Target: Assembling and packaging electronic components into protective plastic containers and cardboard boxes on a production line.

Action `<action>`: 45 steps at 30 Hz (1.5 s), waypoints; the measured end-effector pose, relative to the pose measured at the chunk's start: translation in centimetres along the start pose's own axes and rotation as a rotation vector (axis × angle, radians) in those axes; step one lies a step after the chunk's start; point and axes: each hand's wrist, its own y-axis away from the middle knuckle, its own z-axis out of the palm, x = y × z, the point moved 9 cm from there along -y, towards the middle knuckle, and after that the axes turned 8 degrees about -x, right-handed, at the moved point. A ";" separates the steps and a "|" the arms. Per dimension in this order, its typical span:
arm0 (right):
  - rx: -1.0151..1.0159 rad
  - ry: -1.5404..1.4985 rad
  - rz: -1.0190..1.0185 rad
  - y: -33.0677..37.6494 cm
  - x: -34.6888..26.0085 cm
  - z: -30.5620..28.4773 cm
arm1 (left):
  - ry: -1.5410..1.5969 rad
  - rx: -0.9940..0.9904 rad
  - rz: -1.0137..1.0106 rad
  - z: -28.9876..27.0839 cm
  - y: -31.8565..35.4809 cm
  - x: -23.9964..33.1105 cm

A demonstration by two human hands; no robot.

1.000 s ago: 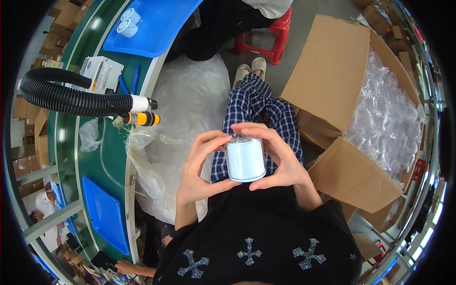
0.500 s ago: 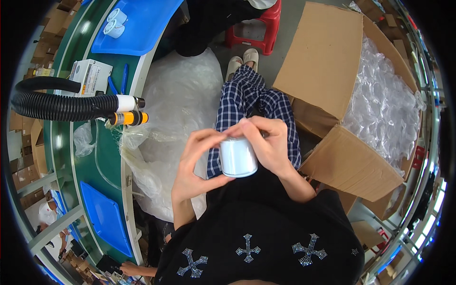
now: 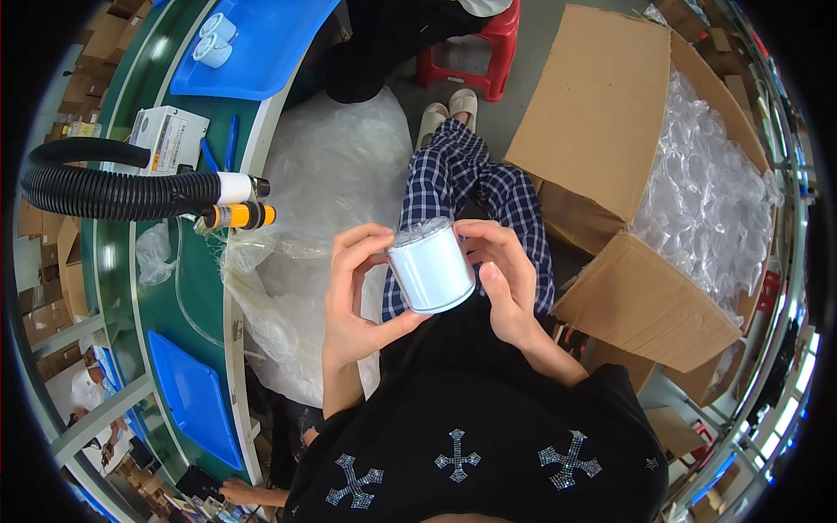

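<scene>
A pale blue-white cylindrical container with a clear, crinkly plastic top is held up in front of my lap, tilted slightly. My left hand grips it, thumb under its lower edge and fingers at the upper left rim. Against its upper right side rest the curled fingers of my right hand, whose thumb stands off the surface. Parts of the right fingertips are hidden behind the container.
At left runs a green-topped bench bearing blue trays, white cups, blue-handled pliers and a black hose. A large plastic bag lies beside it. To the right, an open carton holds clear plastic pieces.
My right hand has moved from the container's top to its right side, its fingers opening out. The container has tilted, and its clear top now shows.
</scene>
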 end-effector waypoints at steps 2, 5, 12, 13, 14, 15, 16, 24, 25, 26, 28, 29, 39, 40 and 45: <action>-0.002 0.009 -0.026 0.1 -0.2 0.1 | 0.004 0.002 0.004 0.1 0.0 0.1; 0.051 0.025 -0.072 0.0 -0.7 -0.4 | 0.006 0.020 0.006 0.1 -0.1 0.0; 0.017 -0.020 0.013 0.1 0.3 -0.3 | -0.044 0.087 0.020 -0.2 0.1 -0.1; 0.015 -0.087 0.076 0.1 0.9 0.0 | -0.072 0.139 0.029 -0.4 0.3 0.1; -0.032 -0.143 0.149 -0.1 1.3 0.7 | -0.097 0.157 0.031 0.0 0.3 0.2; -0.048 -0.204 0.162 -0.2 1.7 1.4 | -0.126 0.179 0.035 0.3 0.3 0.2; -0.035 -0.215 0.131 -0.1 1.9 1.6 | -0.163 0.139 -0.002 1.2 0.1 -0.1; -0.392 0.351 0.053 -0.9 0.8 2.5 | 0.244 -0.018 -0.439 0.9 2.2 -4.9; -0.414 0.370 0.081 -0.7 0.8 2.8 | 0.174 -0.086 -0.451 1.1 2.1 -4.6; -0.444 0.347 0.131 -0.3 1.7 2.8 | 0.172 -0.099 -0.459 1.1 2.5 -4.8; -0.427 0.119 0.260 1.0 3.7 2.5 | 0.169 -0.125 -0.513 1.2 3.7 -5.1; -0.447 0.100 0.261 1.3 4.2 2.6 | 0.175 -0.099 -0.529 1.2 4.1 -5.1; -0.503 -0.102 0.315 0.4 6.0 4.1 | 0.039 -0.068 -0.469 -0.4 5.6 -4.4; -0.488 -0.103 0.302 0.3 6.0 4.0 | 0.049 -0.040 -0.437 -0.5 5.5 -4.4; -0.470 -0.084 0.338 0.2 6.5 3.5 | 0.034 -0.092 -0.388 -0.7 4.9 -4.6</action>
